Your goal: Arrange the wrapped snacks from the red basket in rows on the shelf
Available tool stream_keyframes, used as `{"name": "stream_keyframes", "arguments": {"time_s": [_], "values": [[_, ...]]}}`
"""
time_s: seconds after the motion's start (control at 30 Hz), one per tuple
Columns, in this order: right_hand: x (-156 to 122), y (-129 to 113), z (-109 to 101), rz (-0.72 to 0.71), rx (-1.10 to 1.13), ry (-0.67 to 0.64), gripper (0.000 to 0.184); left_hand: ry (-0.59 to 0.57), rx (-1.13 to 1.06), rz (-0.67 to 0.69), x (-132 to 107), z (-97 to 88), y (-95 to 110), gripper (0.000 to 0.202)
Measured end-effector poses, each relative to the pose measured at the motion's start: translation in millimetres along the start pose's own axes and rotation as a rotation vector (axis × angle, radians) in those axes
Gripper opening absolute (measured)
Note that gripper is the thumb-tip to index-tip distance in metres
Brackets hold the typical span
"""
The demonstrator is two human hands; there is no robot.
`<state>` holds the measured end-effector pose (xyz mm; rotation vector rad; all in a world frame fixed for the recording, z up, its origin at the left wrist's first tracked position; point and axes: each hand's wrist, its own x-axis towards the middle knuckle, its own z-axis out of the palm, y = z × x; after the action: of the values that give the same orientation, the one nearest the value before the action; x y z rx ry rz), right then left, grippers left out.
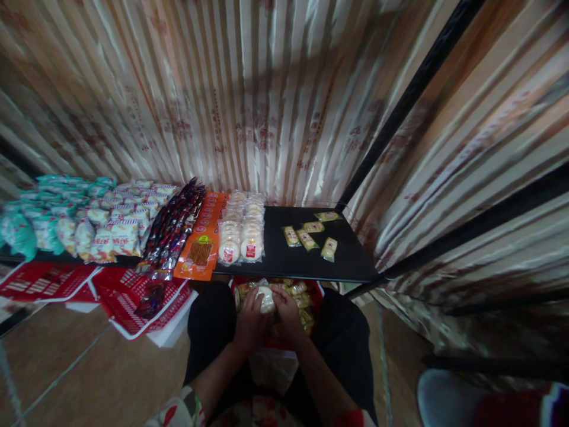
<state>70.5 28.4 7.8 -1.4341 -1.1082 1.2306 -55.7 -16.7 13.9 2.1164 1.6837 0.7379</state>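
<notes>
My left hand point(249, 320) and my right hand point(287, 314) meet over my lap, fingers closed round a clear-wrapped round white cake packet point(267, 298). Under them sits a red bag point(311, 296) full of small yellow snack packets. Beyond my knees a low black table point(351, 261) carries several yellow snack packets point(306, 239) at its right end. Two rows of round white cake packs point(242, 228) lie in the middle of the table.
Left of the cakes lie orange snack packs point(202, 249), dark red-black packets point(175, 228), white and red bags point(120, 228) and teal bags point(26, 225). Red plastic baskets point(133, 296) rest on the tiled floor. Striped curtains hang behind. A pale seat point(444, 397) stands at lower right.
</notes>
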Motion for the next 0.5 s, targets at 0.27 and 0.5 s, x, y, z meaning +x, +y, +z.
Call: {"name": "stream_keyframes", "arguments": {"time_s": [0.27,0.5], "values": [[-3,-12,-9,0.089,0.229,0.081,0.034,-0.066,-0.041,0.077,3,-4.8,7,0.044],[2,-17,-13,0.116,0.225,0.047,0.029,-0.082,-0.104,0.046,8,-18.7,13,0.042]]}}
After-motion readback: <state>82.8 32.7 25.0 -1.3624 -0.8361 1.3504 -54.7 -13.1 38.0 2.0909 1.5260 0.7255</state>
